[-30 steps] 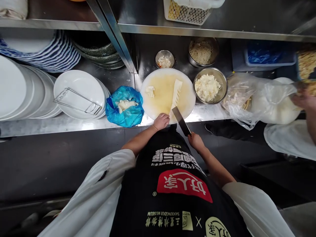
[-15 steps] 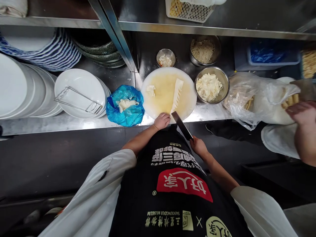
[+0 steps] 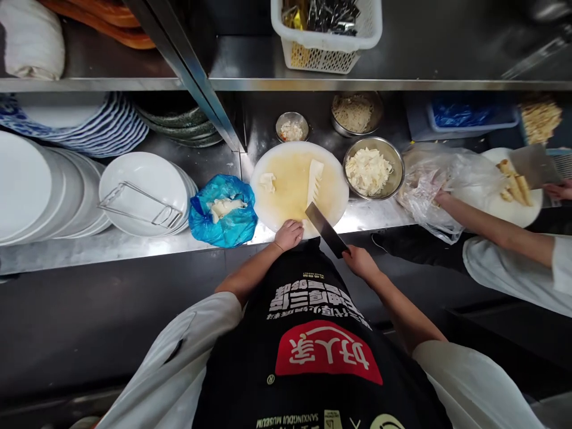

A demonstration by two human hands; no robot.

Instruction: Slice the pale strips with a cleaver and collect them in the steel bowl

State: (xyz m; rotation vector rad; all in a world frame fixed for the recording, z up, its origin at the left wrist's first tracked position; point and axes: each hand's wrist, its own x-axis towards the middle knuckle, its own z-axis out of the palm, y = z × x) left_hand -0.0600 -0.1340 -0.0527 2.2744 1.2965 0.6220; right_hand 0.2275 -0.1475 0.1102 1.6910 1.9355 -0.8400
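On the round cutting board lies a long pale bamboo shoot with notched segments down one side. My left hand is at the board's near edge, fingers curled on the shoot's near end, which they partly hide. A cleaver is in my right hand, closed round its handle. The blade slants up and left, its tip over the shoot's lower part. A smaller pale piece rests on the board's left. Right of the board, a metal bowl holds pale, thin slices.
Left stand a blue plastic bag with pale pieces and stacked white plates under wire tongs. Behind are small metal bowls. Overhead runs a steel shelf edge. A co-worker's hand touches a clear bag at right.
The view has tilted up, so the counter sits lower in it. My hands and the cleaver keep nearly the same place at the board. The co-worker's arm has reached to the clear bag.
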